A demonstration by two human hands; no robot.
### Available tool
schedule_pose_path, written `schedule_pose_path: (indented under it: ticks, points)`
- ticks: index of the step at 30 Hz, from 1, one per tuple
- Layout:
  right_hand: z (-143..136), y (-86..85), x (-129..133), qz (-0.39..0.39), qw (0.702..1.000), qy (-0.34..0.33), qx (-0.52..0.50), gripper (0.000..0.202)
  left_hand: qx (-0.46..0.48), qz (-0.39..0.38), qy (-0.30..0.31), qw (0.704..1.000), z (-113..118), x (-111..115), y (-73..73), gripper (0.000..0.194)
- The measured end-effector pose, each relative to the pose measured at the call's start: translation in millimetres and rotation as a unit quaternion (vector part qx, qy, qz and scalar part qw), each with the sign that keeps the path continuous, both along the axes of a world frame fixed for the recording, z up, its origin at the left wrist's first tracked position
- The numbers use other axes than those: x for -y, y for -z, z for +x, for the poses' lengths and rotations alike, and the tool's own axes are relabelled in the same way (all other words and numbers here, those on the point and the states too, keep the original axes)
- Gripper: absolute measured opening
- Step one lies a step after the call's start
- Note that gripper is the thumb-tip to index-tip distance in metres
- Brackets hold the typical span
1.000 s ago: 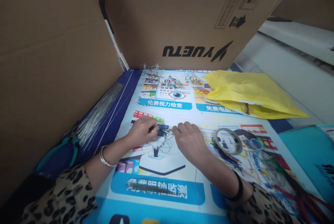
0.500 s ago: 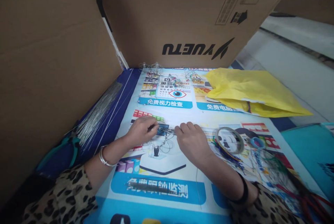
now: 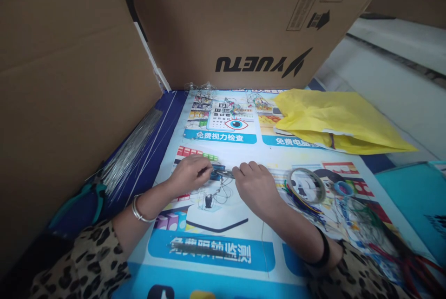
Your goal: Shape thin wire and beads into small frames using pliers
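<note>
My left hand (image 3: pixel 191 173) is closed in a pinch at the left end of a beaded wire piece (image 3: pixel 219 190), whose thin loops and small clear beads hang below the fingers. A black bead or charm (image 3: pixel 208 201) shows on its lower part. My right hand (image 3: pixel 256 187) is closed too, knuckles up, around a shiny slim metal piece (image 3: pixel 226 174) that reaches left to the beaded wire. Its fingers hide most of that piece, so I cannot tell what kind it is. One long thin wire (image 3: pixel 263 243) trails below the right wrist.
Cardboard walls (image 3: pixel 251 20) stand behind and to the left. Teal-handled pliers (image 3: pixel 83 201) lie beside a bundle of straight wires (image 3: pixel 134 150). A yellow bag (image 3: pixel 334 118), a tape roll (image 3: pixel 322 190), tangled wires (image 3: pixel 362 220) and red-handled scissors (image 3: pixel 411 262) are on the right.
The slim metal piece between the hands has tilted slightly. Both hands stay almost in place, and the whole view has shifted a little.
</note>
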State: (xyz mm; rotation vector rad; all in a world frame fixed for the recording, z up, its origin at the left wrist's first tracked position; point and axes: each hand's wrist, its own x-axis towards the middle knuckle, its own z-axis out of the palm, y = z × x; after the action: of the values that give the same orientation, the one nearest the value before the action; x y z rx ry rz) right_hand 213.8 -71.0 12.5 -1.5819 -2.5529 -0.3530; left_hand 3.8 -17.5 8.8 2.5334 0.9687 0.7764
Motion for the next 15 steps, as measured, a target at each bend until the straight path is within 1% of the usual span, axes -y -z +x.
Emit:
schedule_pose_path:
  ticks: [5, 15]
  points:
    - [-0.6, -2.9, -0.3, -0.006, 1.0, -0.004, -0.003, 0.01, -0.019, 0.012, 0.014, 1.0, 0.5, 0.3, -0.7, 0.015]
    - [-0.8, -5.0, -0.5, -0.018, 1.0, 0.001, -0.005, 0.009, -0.022, 0.041, 0.012, 0.999, 1.2, -0.1, 0.8, 0.018]
